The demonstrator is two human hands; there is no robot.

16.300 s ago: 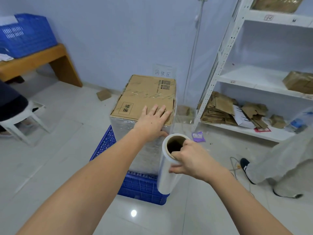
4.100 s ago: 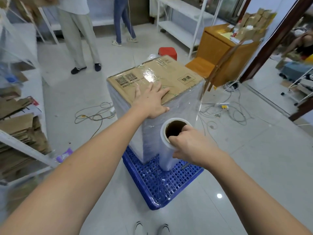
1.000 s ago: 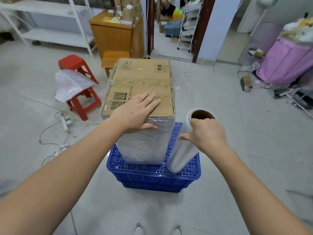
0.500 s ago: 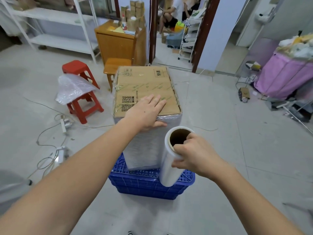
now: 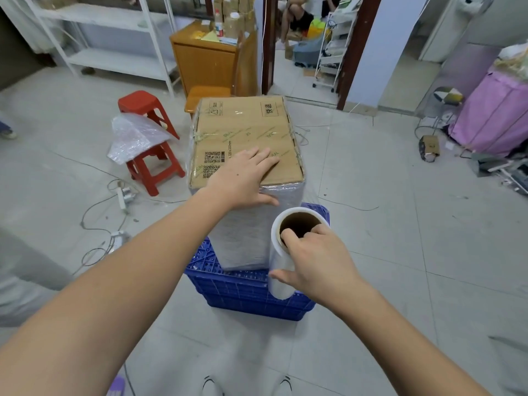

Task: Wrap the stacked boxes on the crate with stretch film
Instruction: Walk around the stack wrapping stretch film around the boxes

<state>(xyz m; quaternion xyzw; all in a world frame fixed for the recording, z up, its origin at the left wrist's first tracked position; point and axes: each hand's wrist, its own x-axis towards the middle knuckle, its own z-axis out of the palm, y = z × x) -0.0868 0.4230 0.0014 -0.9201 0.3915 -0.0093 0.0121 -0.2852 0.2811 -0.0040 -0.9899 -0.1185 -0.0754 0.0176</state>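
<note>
The stacked cardboard boxes (image 5: 245, 130) stand on an upturned blue plastic crate (image 5: 245, 290) in the middle of the floor. Clear film covers the stack's sides (image 5: 245, 235). My left hand (image 5: 245, 178) lies flat with spread fingers on the near edge of the top box. My right hand (image 5: 317, 261) grips the top of an upright stretch film roll (image 5: 278, 264) at the stack's near right corner, with one finger hooked inside its brown cardboard core. A thin sheet of film runs from the roll up along the stack's right side.
Two red stools (image 5: 148, 144) with a bubble-wrap sheet (image 5: 134, 137) stand left of the stack. Power strips and cables (image 5: 114, 212) trail over the floor at left. A wooden cabinet (image 5: 205, 58) and white shelving (image 5: 108, 38) lie behind. A purple-covered rack (image 5: 494, 115) is at right.
I have kept circling the stack, so the background has swung round. In the last second my right hand brought the roll from the right side in to the near right corner.
</note>
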